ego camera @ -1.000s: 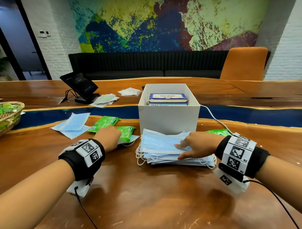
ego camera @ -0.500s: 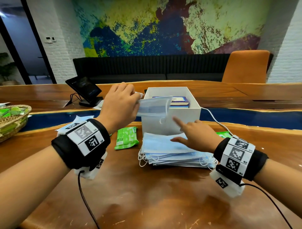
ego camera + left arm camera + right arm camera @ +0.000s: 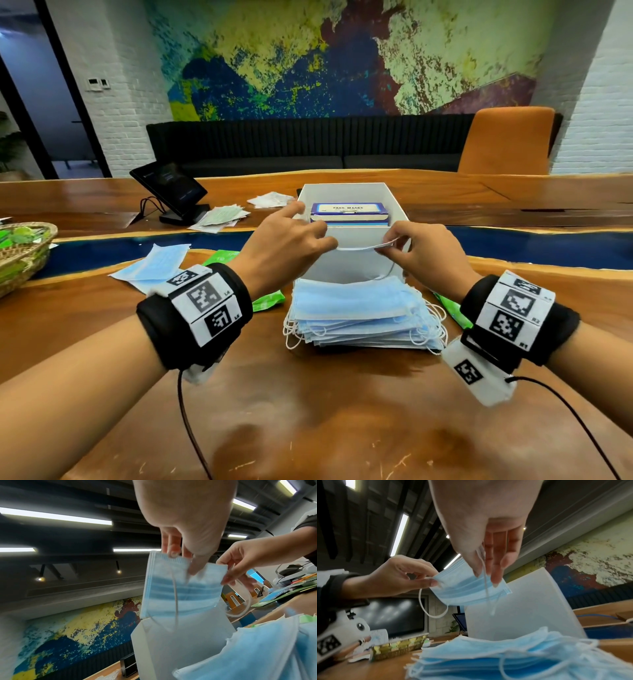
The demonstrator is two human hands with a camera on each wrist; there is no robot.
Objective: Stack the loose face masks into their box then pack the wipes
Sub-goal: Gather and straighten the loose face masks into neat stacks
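Note:
Both hands hold one light blue face mask (image 3: 364, 246) level and edge-on in front of the white box (image 3: 352, 269). My left hand (image 3: 327, 241) pinches its left end. My right hand (image 3: 387, 247) pinches the right end, an ear loop hanging below. The left wrist view shows the mask (image 3: 180, 588) under my left hand (image 3: 180, 557); the right wrist view shows the mask (image 3: 467, 591) under my right hand (image 3: 485, 577). A stack of masks (image 3: 363, 308) lies just below. A blue "FACE MASKS" carton (image 3: 349, 213) sits inside the white box. Green wipes packs (image 3: 269, 301) lie beside the stack.
More loose masks (image 3: 154, 267) lie at the left, with another wipes pack (image 3: 222, 255) behind them. A wicker basket (image 3: 24, 260) stands at the far left edge. A tablet on a stand (image 3: 171, 192) and scattered packets (image 3: 222, 217) sit behind. A cable (image 3: 191, 428) trails from my left wrist.
My left hand lifted a mask from the table's left side up to the box front. My right hand left the stack, rose, and took the mask's other end.

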